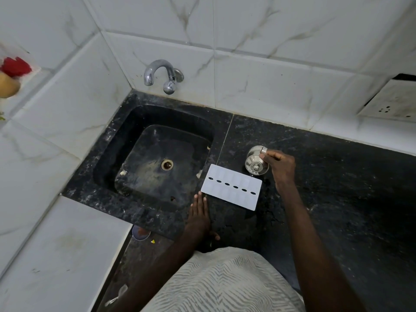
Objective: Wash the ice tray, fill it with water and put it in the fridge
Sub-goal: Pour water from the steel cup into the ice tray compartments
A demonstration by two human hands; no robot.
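Observation:
The white ice tray (231,189) lies flat on the black counter (326,176), just right of the sink, with a row of dark oval slots along its middle. My right hand (279,164) grips a small steel pot (255,161) behind the tray and tilts it; a thin stream runs from the pot toward the tray's far right corner. My left hand (199,212) rests flat on the counter, fingertips close to the tray's near left corner.
A black stone sink (157,158) with a round drain sits left of the tray. A chrome tap (162,74) juts from the tiled corner wall above it. A wall socket plate (391,102) is at the far right. White tiled ledge lies to the left.

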